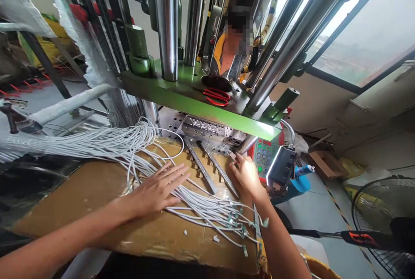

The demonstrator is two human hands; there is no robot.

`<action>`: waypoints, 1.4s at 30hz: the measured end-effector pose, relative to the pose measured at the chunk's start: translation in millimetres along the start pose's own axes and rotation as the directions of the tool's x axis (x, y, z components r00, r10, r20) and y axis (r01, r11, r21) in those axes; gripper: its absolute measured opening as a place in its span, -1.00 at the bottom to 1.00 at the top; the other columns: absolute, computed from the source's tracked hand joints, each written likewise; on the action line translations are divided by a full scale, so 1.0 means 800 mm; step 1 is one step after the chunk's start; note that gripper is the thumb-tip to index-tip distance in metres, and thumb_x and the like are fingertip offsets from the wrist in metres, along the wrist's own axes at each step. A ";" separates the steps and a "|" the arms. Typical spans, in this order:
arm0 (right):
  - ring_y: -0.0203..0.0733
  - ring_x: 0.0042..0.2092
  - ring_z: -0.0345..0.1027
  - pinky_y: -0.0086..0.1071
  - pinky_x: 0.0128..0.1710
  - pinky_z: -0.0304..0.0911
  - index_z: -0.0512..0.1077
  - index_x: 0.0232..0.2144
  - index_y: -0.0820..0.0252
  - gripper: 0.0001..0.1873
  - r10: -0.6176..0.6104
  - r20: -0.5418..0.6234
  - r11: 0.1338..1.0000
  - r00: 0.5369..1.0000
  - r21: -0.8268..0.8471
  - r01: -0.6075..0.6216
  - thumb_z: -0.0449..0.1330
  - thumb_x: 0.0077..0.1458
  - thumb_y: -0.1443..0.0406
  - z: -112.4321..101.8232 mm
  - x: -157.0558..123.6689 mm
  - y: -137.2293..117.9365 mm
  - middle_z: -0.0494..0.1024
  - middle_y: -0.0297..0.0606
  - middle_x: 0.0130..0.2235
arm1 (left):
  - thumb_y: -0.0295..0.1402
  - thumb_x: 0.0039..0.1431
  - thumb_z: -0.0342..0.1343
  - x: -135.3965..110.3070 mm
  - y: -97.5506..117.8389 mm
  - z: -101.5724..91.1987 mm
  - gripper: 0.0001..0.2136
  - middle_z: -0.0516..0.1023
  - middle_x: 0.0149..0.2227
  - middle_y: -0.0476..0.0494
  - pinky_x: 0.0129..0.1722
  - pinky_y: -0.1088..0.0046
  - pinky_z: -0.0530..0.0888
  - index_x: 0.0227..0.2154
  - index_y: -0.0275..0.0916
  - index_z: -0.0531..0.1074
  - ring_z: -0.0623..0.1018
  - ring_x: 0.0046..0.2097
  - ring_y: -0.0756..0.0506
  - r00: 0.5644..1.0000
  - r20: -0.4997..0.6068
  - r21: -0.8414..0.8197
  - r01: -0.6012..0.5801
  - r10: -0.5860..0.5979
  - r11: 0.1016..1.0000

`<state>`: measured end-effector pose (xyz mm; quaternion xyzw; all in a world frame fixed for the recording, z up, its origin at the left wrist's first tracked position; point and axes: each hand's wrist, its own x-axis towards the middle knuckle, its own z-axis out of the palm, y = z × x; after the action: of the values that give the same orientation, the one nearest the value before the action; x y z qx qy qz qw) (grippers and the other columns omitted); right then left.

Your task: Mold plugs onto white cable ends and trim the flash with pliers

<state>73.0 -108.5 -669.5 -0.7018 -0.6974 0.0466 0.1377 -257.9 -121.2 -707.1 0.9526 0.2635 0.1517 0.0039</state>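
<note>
My left hand (164,186) lies flat with its fingers stretched out over a bundle of white cables (201,205), holding nothing. The cables' ends carry small greenish connectors (233,218). My right hand (247,175) is closed, thumb and fingertips together, at the near right corner of the metal mould (204,130). What it pinches, if anything, is too small to make out. Between the hands lie two metal bars (201,169) with small brass-coloured pieces along their sides, slanting from the mould towards me.
A green press plate (194,104) spans above the mould, with red-handled scissors (216,96) on top. Right of it stands a control panel (263,156) beside a black lamp box (281,169). A fan (385,223) is at far right. Brown cardboard (97,188) covers the worktop.
</note>
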 end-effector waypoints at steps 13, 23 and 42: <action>-0.08 0.02 0.38 -0.27 0.04 0.26 0.38 0.09 0.11 -0.58 -0.211 0.355 0.959 0.911 0.254 0.124 0.18 0.19 0.21 -0.048 -0.101 -0.078 0.51 -0.18 -0.01 | -0.54 0.08 0.07 0.029 0.007 -0.035 -0.85 0.49 -0.34 -0.05 -0.20 0.42 0.32 -0.35 -0.21 0.50 0.47 -0.25 -0.10 0.933 0.341 -0.398 0.258 -0.119 0.880; -0.01 -0.09 0.40 -0.23 -0.11 0.30 0.36 0.10 0.26 -0.54 -0.142 0.205 0.983 0.969 -0.084 0.161 0.03 0.16 0.48 -0.001 -0.059 -0.081 0.55 -0.07 -0.16 | -0.03 0.10 0.10 0.037 -0.026 -0.062 -0.62 0.41 -0.60 -0.01 -0.51 0.53 0.29 -0.48 -0.31 0.42 0.39 -0.55 0.00 0.736 0.655 -0.716 0.677 -0.171 0.170; -0.18 -0.27 0.45 -0.38 -0.26 0.21 0.40 -0.06 0.10 -0.75 -0.476 0.284 0.876 0.832 0.235 0.421 -0.04 0.33 0.28 -0.029 -0.111 -0.145 0.55 -0.29 -0.28 | -0.20 0.32 -0.04 -0.006 -0.002 -0.102 -0.67 0.47 -0.46 -0.03 -0.36 0.51 0.23 -0.41 -0.28 0.52 0.41 -0.38 -0.03 0.931 0.338 -0.711 0.349 -0.139 0.611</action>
<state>-35.4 -200.6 -628.3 -0.4863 -0.8495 0.1874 0.0816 -286.7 -127.9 -630.5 0.8277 0.3011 0.1255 0.4567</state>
